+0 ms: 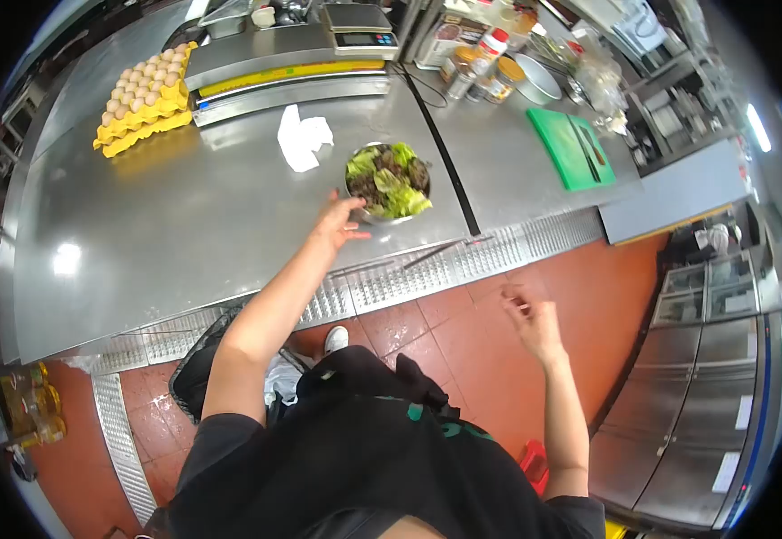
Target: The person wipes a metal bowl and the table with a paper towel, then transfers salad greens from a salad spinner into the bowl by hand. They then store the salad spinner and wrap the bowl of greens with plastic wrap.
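A metal bowl (378, 216) filled with green and dark red lettuce leaves (395, 180) stands on the steel counter, close to its front edge. My left hand (340, 223) is at the bowl's near left side, fingers spread; whether they touch the rim is hard to tell. Away from the counter, my right hand (534, 322) hangs over the red floor with loosely bent fingers, a little blurred, and nothing shows in it. Behind the bowl, to the left, lies a crumpled white paper towel (302, 138).
Yellow trays of eggs (145, 94) stand at the counter's back left, near a digital scale (361, 38) on a raised shelf. To the right are several seasoning jars (504, 79) and a green cutting board (560, 149) with knives (586, 148). Steel refrigerators (669, 404) line the right side.
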Demonstrator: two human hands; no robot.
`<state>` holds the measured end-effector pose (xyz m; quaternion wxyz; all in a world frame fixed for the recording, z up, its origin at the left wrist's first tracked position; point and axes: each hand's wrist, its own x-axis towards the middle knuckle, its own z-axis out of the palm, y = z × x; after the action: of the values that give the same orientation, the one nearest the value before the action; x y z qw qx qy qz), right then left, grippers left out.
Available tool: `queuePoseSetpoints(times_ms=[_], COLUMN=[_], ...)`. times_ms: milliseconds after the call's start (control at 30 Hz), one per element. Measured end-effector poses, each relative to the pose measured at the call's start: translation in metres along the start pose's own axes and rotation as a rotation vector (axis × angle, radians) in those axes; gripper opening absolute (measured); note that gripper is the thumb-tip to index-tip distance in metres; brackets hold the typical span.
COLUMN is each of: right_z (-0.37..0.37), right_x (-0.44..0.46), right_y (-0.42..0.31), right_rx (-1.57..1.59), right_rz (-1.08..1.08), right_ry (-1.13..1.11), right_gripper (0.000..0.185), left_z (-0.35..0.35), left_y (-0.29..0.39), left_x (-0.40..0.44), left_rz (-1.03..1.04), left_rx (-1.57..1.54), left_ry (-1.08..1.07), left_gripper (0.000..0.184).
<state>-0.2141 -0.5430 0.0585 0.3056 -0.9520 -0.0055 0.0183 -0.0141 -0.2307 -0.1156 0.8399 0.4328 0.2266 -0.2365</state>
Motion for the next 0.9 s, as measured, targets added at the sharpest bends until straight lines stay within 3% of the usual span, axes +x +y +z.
queuePoseSetpoints(times_ms=[100,167,300,367,433,467,600,733,800,900], right_z=[-0.019,-0.020,0.008,0.055,0.110,0.145,0.263,0.332,0.362,0.356], right_x=[0.072,0.134,0.270,0.337,0.382,0.397,0.403,0.399,0.404,0.414], right_y=[0.016,0.004,-0.020,-0.032,-0.059,-0.068,-0.121,-0.140,-0.128,-0.128], right_rx=[0.166,0.375,0.438,0.589,0.237,0.132,-0.202,-0.244,-0.310,-0.348], right_rz=[0.010,-0.059,-0.323,-0.402,-0.730,-0.691,-0.852,-0.894,-0.795,-0.770], right_ry=[0.114,0.224,0.289,0.141,0.253,0.122,-0.016,-0.093,-0.202,-0.221], right_gripper=[0.022,0.025,0.027,0.032,0.041,0.049,0.058,0.064,0.068,0.069], left_z=[0.012,0.016,0.018,0.011,0.000,-0.006,-0.024,-0.028,-0.037,-0.061], left_y=[0.003,-0.001,-0.005,0.001,-0.006,-0.008,-0.018,-0.016,-0.017,-0.020], left_x=[0.000,0.003,-0.024,-0.046,-0.072,-0.083,-0.133,-0.183,-0.203,-0.221], left_rz=[-0.039,0.045,0.078,0.084,0.122,0.107,0.209,0.297,0.398,0.468], left_rx=[0.008,-0.026,0.028,0.045,0.081,0.038,-0.082,-0.214,-0.304,-0.362], left_ry=[0.038,-0.024,0.117,0.075,0.183,0.243,0.444,0.627,0.693,0.683], left_gripper=[0.096,0.085,0.074,0.069,0.066,0.065,0.055,0.054,0.055,0.057])
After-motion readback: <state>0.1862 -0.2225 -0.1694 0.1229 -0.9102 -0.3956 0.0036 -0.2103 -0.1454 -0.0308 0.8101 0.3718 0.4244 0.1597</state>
